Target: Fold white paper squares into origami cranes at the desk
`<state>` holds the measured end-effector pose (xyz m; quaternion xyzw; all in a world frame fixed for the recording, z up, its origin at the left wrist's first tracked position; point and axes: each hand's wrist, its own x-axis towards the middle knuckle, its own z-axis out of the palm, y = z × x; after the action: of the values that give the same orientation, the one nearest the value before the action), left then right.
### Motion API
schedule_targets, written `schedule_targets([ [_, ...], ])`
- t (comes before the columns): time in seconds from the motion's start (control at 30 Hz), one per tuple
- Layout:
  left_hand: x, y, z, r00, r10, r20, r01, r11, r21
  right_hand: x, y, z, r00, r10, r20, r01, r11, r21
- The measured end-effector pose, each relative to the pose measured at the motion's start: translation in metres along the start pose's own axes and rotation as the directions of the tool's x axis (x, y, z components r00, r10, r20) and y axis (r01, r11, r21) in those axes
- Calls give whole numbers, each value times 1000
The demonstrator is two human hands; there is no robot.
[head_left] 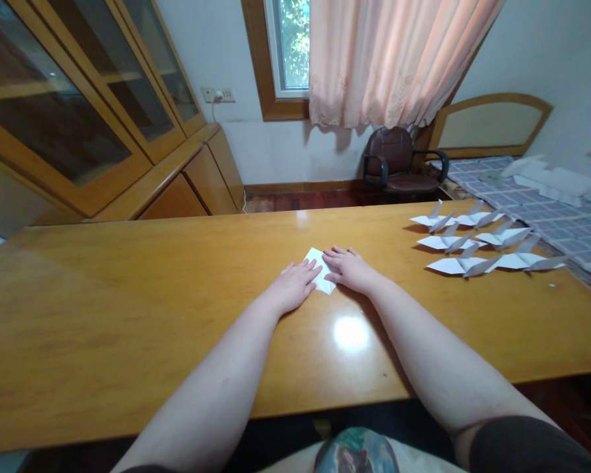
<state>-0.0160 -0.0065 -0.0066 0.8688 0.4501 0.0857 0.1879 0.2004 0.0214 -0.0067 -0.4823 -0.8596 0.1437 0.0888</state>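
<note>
A small folded sheet of white paper (324, 284) lies flat on the wooden table (142, 315), in front of me. My left hand (295, 284) rests on its left side with the fingers stretched out and flat. From the right, my right hand (350, 268) lies over the paper's other edge, fingers spread. Both hands partly cover the paper, so its full outline is hidden. A pointed corner shows at the top between the hands, and another at the bottom.
Several white origami cranes (463, 265) stand in rows at the table's right end. Beyond the table are a brown office chair (396, 161) and a bed with a checked cover (546, 210). A glass-fronted wooden cabinet (142, 157) stands at the left.
</note>
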Motion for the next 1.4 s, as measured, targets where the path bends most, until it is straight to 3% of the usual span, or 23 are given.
schedule_targets([
  [0.17, -2, 5, 0, 993, -20, 112, 12, 997, 71, -3, -3, -2, 990, -3, 144, -1, 999, 32],
  [0.37, -3, 8, -2, 985, -50, 164, 29, 991, 131, -4, -5, -7, 981, -10, 193, 5, 1000, 29],
  [0.6, -4, 4, -3, 996, -32, 84, 25, 996, 88, -5, -6, -6, 996, -28, 88, 20, 996, 91],
  [0.77, -2, 3, -9, 998, -30, 49, 28, 999, 45, -5, 0, -10, 988, -152, 16, 147, 973, 176],
  [1.4, -2, 1, -11, 998, -54, 39, 54, 999, -1, -7, 11, -12, 975, -223, -21, 221, 940, 262],
])
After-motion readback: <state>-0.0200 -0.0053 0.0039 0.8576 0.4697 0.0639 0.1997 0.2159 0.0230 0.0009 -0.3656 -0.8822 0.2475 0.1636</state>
